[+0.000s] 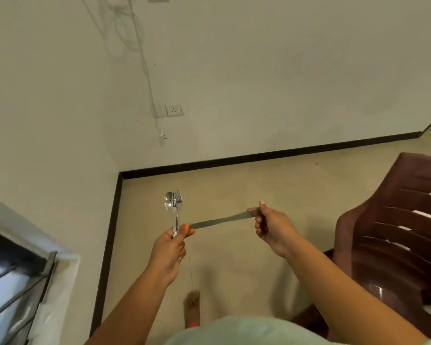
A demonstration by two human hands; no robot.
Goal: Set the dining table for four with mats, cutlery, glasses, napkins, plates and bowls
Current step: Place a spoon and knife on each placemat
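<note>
head view: one camera, looking down past both forearms at floor and wall corner; no dining table was in sight.
left hand [171, 247]: fingers curled round the lower handles of a spoon [169, 200] and a fork [178, 200], both upright, heads up, bowl and tines side by side and overlapping.
right hand [271, 226]: fingers and thumb pinched on one end of a table knife [220, 221].
knife axis: near level, running left to right between the hands, right end slightly higher.
key relation: the knife's free end touched, or lay just beside, the left thumb and forefinger, at the point where spoon and fork handles entered the grip; exact contact could not be told.
nearer hand: the right held the knife; the left was placed to receive it.
judged step: gathering one place's cutlery into a single hand, still to be carried to the table.
surroundings: brown plastic chair [393, 232] at right, well apart from the cutlery; wall socket [174, 110] above; a bare foot [192, 307] below.
</note>
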